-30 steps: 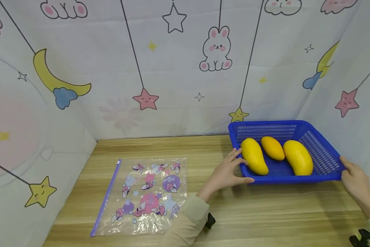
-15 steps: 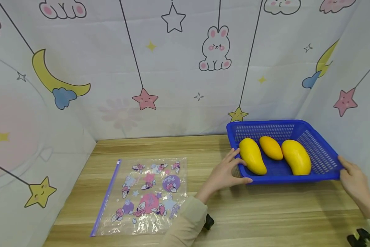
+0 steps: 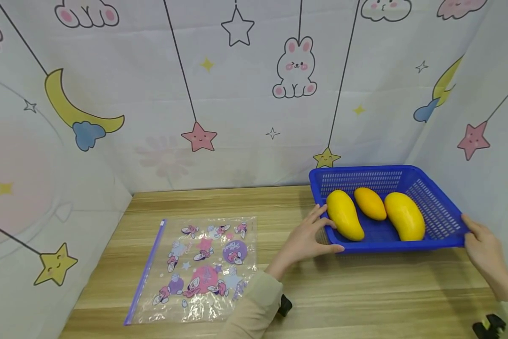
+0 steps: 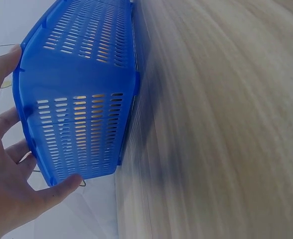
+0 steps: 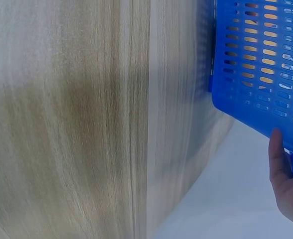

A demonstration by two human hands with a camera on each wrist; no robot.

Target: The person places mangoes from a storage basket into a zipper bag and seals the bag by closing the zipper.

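Note:
A blue plastic basket (image 3: 389, 246) stands on the table at the right, with slotted walls. Inside it lie three yellow mangoes: a long one at the left (image 3: 344, 215), a smaller one in the middle (image 3: 370, 204) and a plump one at the right (image 3: 405, 216). My left hand (image 3: 303, 239) grips the basket's front left corner, fingers over the rim and thumb along the front. At the opposite front corner, my right hand (image 3: 484, 245) holds the rim; part of its grip is hidden. In the left wrist view, fingers and thumb curve around the basket's edge (image 4: 76, 84).
A clear zip bag (image 3: 203, 268) with cartoon prints and a purple slider strip lies flat on the wooden table (image 3: 364, 301), left of the basket. A white printed cloth (image 3: 245, 94) hangs behind the table and along both sides, close to the basket's back and right.
The basket, with the mangoes in it, has slid slightly to the left. Both hands have moved along with it, keeping their hold on its corners. The zip bag has stayed put.

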